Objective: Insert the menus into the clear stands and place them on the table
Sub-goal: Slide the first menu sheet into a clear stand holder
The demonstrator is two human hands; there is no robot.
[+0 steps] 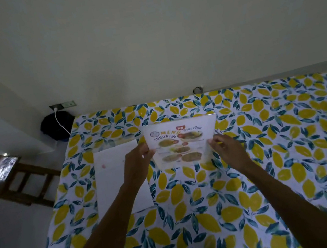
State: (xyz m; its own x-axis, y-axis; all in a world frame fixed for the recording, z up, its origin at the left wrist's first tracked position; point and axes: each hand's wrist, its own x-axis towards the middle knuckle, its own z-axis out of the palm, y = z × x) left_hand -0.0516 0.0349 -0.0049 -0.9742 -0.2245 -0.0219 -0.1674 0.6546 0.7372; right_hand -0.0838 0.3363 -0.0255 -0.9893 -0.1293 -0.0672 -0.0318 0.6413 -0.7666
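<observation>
Both hands, left hand (137, 160) and right hand (227, 146), grip clamped on the menu (179, 142) in its clear stand at the table's (194, 215) centre; spare sheets (115, 174) lie at nine o'clock. Placement step, seemingly; next calls for setting it upright.

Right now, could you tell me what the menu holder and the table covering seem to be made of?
The menu stand looks like clear glossy acrylic: its edges glint and the print shows through. The tablecloth looks like matte printed fabric or vinyl; which one, I cannot tell.
</observation>
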